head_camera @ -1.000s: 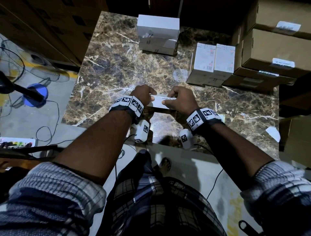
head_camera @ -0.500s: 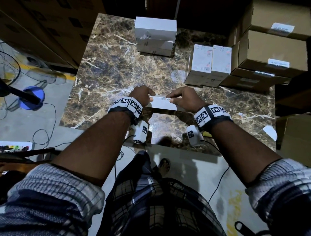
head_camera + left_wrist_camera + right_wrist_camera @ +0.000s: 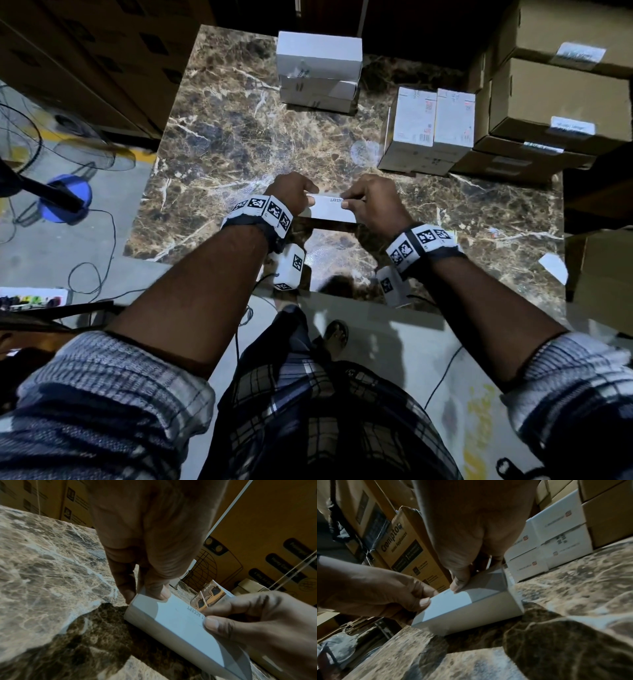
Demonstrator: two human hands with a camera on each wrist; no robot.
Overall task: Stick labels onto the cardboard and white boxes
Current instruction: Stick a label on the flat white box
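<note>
A small white box (image 3: 329, 212) lies on the marble table (image 3: 239, 137) near its front edge. My left hand (image 3: 306, 202) grips its left end, thumb on top and fingers behind. My right hand (image 3: 346, 202) holds the right end. In the left wrist view the box (image 3: 171, 626) has the word ACCEPT printed by my right thumb (image 3: 212, 623). I cannot tell whether that is a stuck label. The right wrist view shows the box (image 3: 471, 609) flat on the table, with my right thumb (image 3: 458, 584) pressing its top.
A stack of white boxes (image 3: 318, 58) stands at the table's back. Two upright white boxes (image 3: 431, 126) stand at the right beside labelled cardboard boxes (image 3: 555, 99). A white paper scrap (image 3: 553, 269) lies at the right edge. A fan (image 3: 51, 192) and cables are on the floor at left.
My right hand's fingers stretched along the box top half a second ago and now curl at its right end. The box and my left hand have barely moved.
</note>
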